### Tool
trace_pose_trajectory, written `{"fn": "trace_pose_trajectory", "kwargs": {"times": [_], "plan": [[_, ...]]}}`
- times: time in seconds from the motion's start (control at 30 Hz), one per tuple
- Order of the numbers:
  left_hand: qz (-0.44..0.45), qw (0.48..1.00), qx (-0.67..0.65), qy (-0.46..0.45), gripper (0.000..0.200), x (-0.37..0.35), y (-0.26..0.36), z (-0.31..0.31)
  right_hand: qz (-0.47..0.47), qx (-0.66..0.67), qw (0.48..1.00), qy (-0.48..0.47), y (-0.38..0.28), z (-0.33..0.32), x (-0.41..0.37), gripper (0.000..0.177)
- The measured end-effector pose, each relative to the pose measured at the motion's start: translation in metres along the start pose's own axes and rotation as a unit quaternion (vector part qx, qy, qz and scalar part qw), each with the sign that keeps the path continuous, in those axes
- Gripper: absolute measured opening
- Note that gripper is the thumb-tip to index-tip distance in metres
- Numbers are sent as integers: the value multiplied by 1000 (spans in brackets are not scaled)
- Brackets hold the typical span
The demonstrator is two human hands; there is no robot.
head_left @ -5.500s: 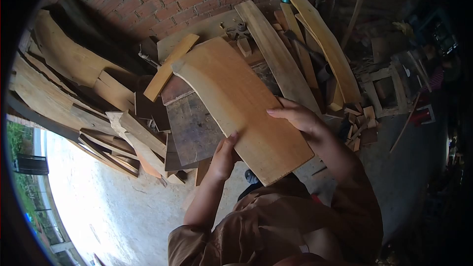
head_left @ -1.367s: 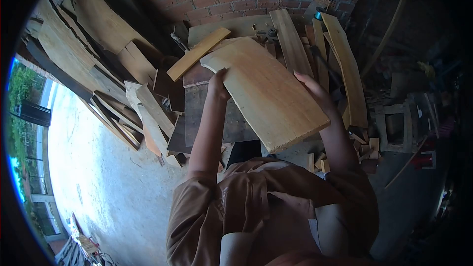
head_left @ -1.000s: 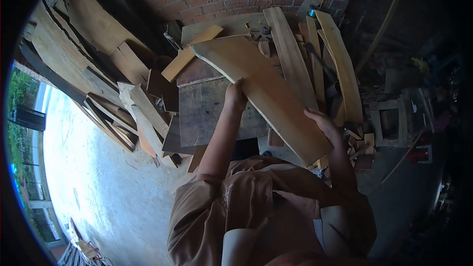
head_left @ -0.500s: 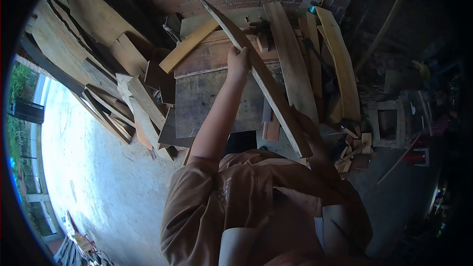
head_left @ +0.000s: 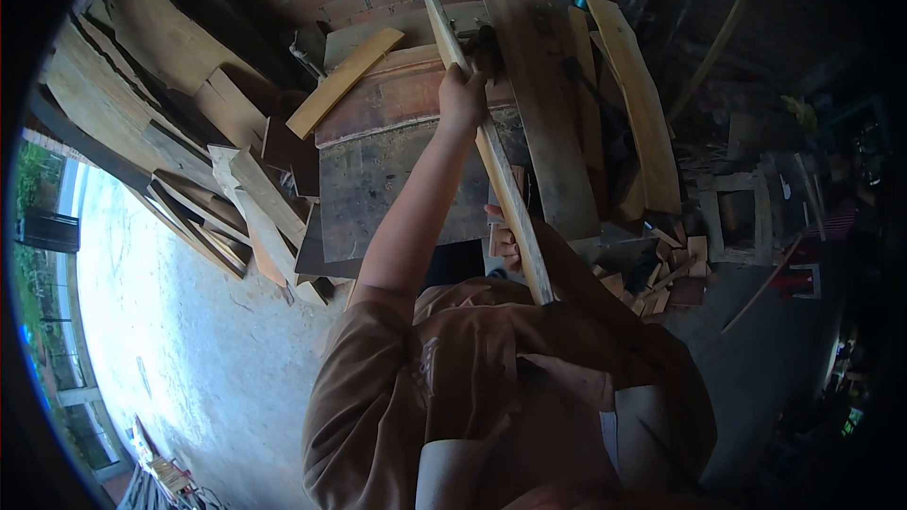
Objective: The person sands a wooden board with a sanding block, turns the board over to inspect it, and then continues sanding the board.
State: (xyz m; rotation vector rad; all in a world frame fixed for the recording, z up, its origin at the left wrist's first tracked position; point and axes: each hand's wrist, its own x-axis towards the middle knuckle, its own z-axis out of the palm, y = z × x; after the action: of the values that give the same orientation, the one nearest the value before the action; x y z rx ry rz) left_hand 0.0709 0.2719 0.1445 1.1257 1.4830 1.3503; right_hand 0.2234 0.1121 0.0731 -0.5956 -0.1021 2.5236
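Observation:
A long, narrow wooden board (head_left: 502, 170) slants across the middle of the view, its far tip near the brick wall and its near end at my chest. My left hand (head_left: 462, 97) is wrapped round its far part. Lower down, my right hand (head_left: 506, 238) grips the board from the right, with its fingertips showing on the left side. Beneath the board stands a worn workbench (head_left: 397, 194) with a dark, stained top.
A short yellowish plank (head_left: 345, 83) and a wide brown plank (head_left: 548, 113) lie on the bench. Large boards (head_left: 123, 85) lean at the left. Wood offcuts (head_left: 675, 274) are heaped on the floor at the right, near a curved plank (head_left: 638, 99).
The board has turned to a steeper, more edge-on position, and its near end has shifted left. My right hand's fingers now show round it. The whole view has shifted slightly.

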Motion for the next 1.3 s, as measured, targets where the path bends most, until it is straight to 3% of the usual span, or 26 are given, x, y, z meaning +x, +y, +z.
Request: {"fn": "trace_pose_trajectory", "kwargs": {"times": [0.2,0.3,0.4,0.47,0.5,0.7,0.77,0.8,0.83,0.87,1.07,1.13,1.3], "plan": [[-18,1000,-24,-10,23,20,8,-3,36,24,999,-29,-21,34,-10,32],[-51,996,-60,-31,23,25,41,-9,16,-9,1000,17,-30,58,-11,30],[-66,996,-50,-33,25,39,57,-13,9,7,999,-47,-40,60,-3,31],[-119,990,-78,-7,27,48,68,-16,-11,26,982,-184,-45,55,3,44],[-85,990,-111,17,28,61,58,-14,-11,29,982,-184,-46,60,3,44],[-93,988,-121,-3,26,89,69,-18,-47,94,979,-176,-59,87,6,44],[-85,988,-126,-1,25,105,65,-16,-20,80,963,-258,-62,96,7,44],[-84,992,-92,-18,26,113,64,-15,-19,78,962,-259,-63,106,5,44],[-83,994,-58,-35,27,115,66,-16,-33,48,983,-175,-63,118,1,32],[-82,994,-58,-35,27,117,66,-14,-46,19,995,-89,-63,125,-1,36],[-92,995,-36,-13,29,117,73,-6,-20,70,993,-90,-65,130,2,38],[-86,988,-121,-50,35,115,75,-10,-19,57,993,-103,-67,131,4,38],[-55,994,-83,-50,32,120,78,-14,-35,37,993,-104,-68,146,3,39]]}}
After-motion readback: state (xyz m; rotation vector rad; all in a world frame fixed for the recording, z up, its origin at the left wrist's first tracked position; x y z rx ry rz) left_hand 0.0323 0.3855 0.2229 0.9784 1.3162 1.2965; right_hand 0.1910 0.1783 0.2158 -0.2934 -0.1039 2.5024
